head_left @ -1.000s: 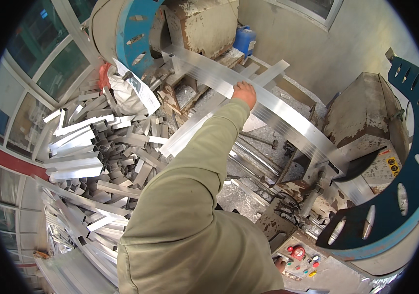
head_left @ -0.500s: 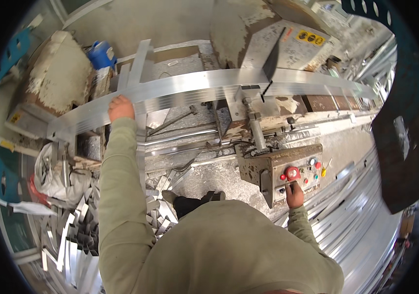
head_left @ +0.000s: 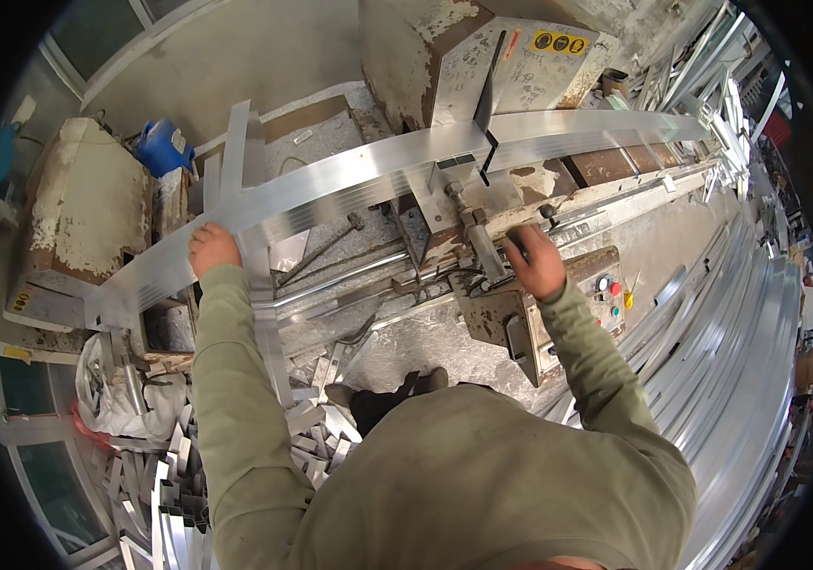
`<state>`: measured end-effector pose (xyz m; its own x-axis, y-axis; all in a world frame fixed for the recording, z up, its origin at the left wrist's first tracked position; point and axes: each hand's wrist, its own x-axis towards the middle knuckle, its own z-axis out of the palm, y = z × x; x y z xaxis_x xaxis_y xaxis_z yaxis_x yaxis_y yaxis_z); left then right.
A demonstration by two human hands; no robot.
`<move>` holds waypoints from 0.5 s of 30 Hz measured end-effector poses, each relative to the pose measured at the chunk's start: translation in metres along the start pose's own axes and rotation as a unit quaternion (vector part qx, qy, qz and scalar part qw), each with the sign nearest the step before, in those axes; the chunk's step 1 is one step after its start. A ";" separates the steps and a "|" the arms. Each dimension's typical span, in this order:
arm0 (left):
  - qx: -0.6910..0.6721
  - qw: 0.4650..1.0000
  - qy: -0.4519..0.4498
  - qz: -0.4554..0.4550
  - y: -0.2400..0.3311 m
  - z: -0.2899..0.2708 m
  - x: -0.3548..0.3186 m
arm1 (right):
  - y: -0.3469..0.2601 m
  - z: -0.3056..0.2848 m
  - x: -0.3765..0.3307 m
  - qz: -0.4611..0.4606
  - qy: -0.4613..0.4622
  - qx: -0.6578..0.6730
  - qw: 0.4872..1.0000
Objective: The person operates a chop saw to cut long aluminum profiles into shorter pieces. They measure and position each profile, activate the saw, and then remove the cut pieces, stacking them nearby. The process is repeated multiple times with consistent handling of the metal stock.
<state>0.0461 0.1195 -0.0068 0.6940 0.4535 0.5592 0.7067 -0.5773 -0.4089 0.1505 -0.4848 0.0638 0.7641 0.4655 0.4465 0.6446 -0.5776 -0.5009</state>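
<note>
A long flat aluminium profile (head_left: 330, 180) lies across the cutting machine from left to right. My left hand (head_left: 214, 249) is closed over its near edge toward the left end, fingers curled on the metal. A dark slit (head_left: 491, 157) crosses the profile in front of the machine's grey housing (head_left: 511, 81). My right hand (head_left: 537, 263) hangs over the control box (head_left: 573, 328), beside the clamp cylinder (head_left: 482, 242). Its thumb and forefinger are apart, with nothing visible between them. The hand and forearm hide part of the button panel.
Left stands a worn, paint-chipped machine head (head_left: 88, 214) with a blue container (head_left: 161, 147) behind it. Offcuts (head_left: 174, 513) and a white sack (head_left: 126, 394) lie at lower left. Long aluminium bars (head_left: 720, 380) are stacked on the right. A hammer-like tool (head_left: 326, 247) rests on the machine bed.
My right hand has left the control box's buttons and moved up and left toward the clamp cylinder. My left hand stays on the profile. The whole view has shifted slightly.
</note>
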 end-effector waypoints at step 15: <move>0.020 0.998 0.055 0.022 -0.003 -0.001 -0.002 | 0.006 0.082 0.134 -0.034 -0.048 -0.244 0.968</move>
<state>0.0430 0.1194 -0.0059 0.7062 0.3502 0.6153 0.6828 -0.5667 -0.4611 0.2586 -0.3709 0.0596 0.7346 0.5598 0.3835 0.6224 -0.7809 -0.0523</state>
